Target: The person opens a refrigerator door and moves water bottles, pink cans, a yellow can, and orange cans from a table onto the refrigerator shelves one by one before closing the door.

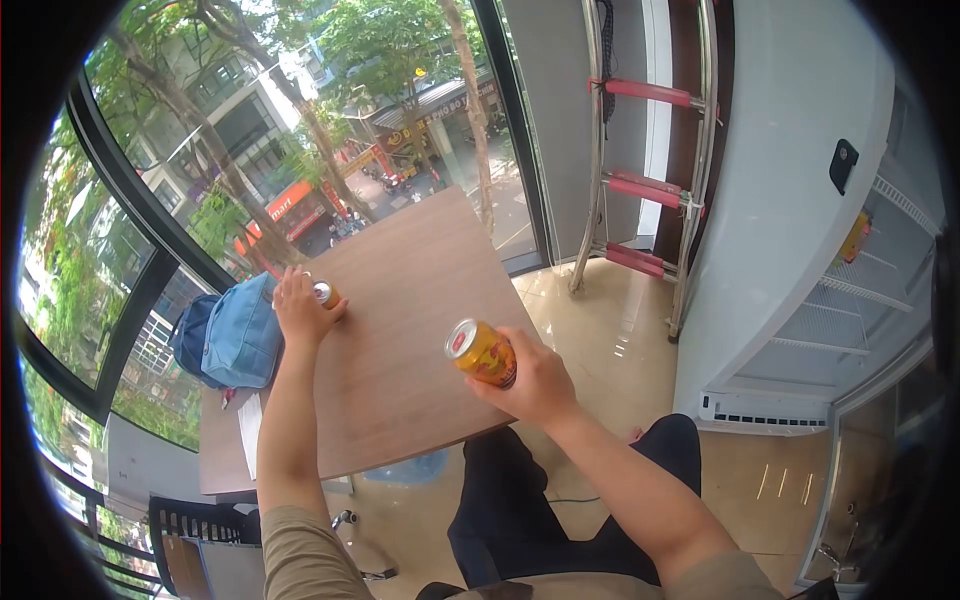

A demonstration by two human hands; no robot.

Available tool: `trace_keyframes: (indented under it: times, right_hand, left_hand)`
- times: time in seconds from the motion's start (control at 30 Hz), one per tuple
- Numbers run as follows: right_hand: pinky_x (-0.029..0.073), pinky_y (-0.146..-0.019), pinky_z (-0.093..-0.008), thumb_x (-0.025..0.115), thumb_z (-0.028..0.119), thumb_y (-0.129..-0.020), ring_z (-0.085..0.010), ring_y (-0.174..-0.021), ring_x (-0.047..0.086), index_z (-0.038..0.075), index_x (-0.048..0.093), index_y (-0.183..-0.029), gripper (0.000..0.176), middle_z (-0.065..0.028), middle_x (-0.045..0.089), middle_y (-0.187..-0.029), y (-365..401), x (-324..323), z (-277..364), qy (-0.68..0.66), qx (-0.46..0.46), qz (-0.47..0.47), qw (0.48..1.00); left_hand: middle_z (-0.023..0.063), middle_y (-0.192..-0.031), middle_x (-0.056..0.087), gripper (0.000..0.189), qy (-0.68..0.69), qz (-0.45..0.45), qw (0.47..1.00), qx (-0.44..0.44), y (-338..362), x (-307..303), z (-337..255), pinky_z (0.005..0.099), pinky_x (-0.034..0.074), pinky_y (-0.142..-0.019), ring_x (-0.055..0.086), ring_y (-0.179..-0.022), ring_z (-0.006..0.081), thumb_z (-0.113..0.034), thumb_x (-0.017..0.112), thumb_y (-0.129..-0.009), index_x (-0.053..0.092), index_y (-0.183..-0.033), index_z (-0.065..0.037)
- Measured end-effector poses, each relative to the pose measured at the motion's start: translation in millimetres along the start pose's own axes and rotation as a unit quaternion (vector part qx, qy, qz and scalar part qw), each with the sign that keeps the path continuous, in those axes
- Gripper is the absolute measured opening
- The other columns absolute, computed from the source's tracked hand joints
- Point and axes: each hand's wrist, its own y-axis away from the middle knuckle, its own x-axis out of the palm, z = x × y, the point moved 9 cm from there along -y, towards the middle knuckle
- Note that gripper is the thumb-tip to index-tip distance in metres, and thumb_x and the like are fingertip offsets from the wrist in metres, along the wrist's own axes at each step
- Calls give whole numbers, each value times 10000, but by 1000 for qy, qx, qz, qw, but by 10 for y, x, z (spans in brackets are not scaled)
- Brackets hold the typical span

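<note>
My right hand (pixel 538 383) is wrapped round a yellow-orange drink can (pixel 484 354), tilted and held up over the near right edge of the table. The can's silver top points up and left, and its red and dark print shows beside my fingers. At the far left of the table, my left hand (pixel 303 308) is closed round a second drink can (pixel 326 293). Its silver top and part of an orange side show between thumb and fingers. Close against that hand on the left is a blue backpack (pixel 240 335).
The wooden table (pixel 400 390) stands against large windows. White paper (pixel 249 432) lies on its left edge below the backpack. To the right are a metal ladder (pixel 648 188) with red-wrapped rungs and an open fridge (pixel 780 230) with wire shelves. My legs (pixel 500 500) are under the near edge.
</note>
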Motion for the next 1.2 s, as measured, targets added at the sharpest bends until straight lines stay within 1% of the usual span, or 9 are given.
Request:
trace_keyframes:
  times: [0.2, 0.27, 0.3, 0.37, 0.53, 0.6, 0.7, 0.87, 1.2]
  right_hand:
    - [621, -789, -474, 904, 456, -828, -412, -929, 767, 55, 587, -1300, 696, -192, 758, -1042, 32, -61, -129, 11, 53, -45, 998]
    - [620, -793, -479, 900, 468, -834, -415, -938, 766, 54, 584, -1312, 707, -196, 761, -1051, 62, -44, -137, 12, 67, -52, 996]
    - [613, -790, -486, 888, 499, -840, -421, -936, 755, 50, 578, -1299, 712, -199, 745, -1032, 49, -63, -121, 6, 65, -86, 994]
    - [601, -790, -495, 864, 543, -861, -431, -960, 741, 46, 562, -1294, 725, -219, 731, -1059, 82, -117, -162, -12, 83, -128, 988]
    - [571, -935, -446, 845, 509, -907, -382, -1120, 720, 30, 526, -1381, 745, -228, 703, -1230, 302, -219, -475, -158, 201, -178, 950]
    - [552, -988, -411, 844, 460, -932, -324, -1173, 706, 18, 501, -1415, 739, -206, 681, -1264, 439, -498, -506, -159, 219, -237, 933]
    - [547, -985, -395, 826, 374, -974, -288, -1148, 700, -3, 449, -1448, 714, -191, 647, -1306, 699, -1048, -649, -160, 203, -288, 922]
    - [532, -992, -388, 842, 308, -961, -261, -1173, 669, 30, 427, -1428, 684, -165, 635, -1282, 1196, -2356, -1105, -85, 117, -396, 907]
    - [525, -985, -373, 893, 250, -889, -221, -1148, 645, 28, 547, -1316, 593, -118, 646, -1233, 1418, -5142, -1222, 28, 71, -549, 832]
  left_hand:
    - [192, -1274, 700, 738, 298, 22, 946, -123, 62, -291, -858, 463, 524, -1026, 687, -1195, 363, -440, 938, -789, 627, -1286, 8]
    - [175, -1236, 689, 657, 543, -75, 822, -155, 169, -161, -1156, 421, 562, -952, 699, -1100, 276, -358, 898, -892, 584, -1341, 3]
    - [175, -1236, 689, 657, 551, -74, 819, -143, 194, -217, -1414, 421, 562, -952, 699, -1100, 276, -358, 898, -892, 584, -1341, 3]
    - [156, -1252, 664, 662, 689, -40, 683, -238, 390, -103, -1856, 383, 545, -979, 654, -1128, 227, -293, 858, -951, 517, -1430, 11]
    - [185, -1336, 623, 757, 684, -30, 689, -238, 578, -10, -2699, 372, 550, -984, 644, -1183, 256, -284, 837, -958, 436, -1521, 22]
    - [179, -1305, 646, 718, 764, 56, 612, -197, 544, -98, -3092, 382, 555, -987, 660, -1157, 261, -277, 823, -958, 466, -1494, 39]
    - [159, -1227, 687, 582, 751, 98, 645, -104, 547, -227, -3394, 370, 561, -982, 685, -1095, 251, -205, 800, -955, 543, -1404, 61]
    - [164, -1296, 653, 638, 717, 112, 688, -18, 701, -368, -3534, 361, 551, -1009, 666, -1158, 234, -175, 794, -962, 496, -1474, 62]
    - [182, -1272, 666, 626, 791, 174, 587, -16, 695, -522, -3635, 383, 542, -1058, 670, -1176, 266, -2, 717, -868, 491, -1450, 33]
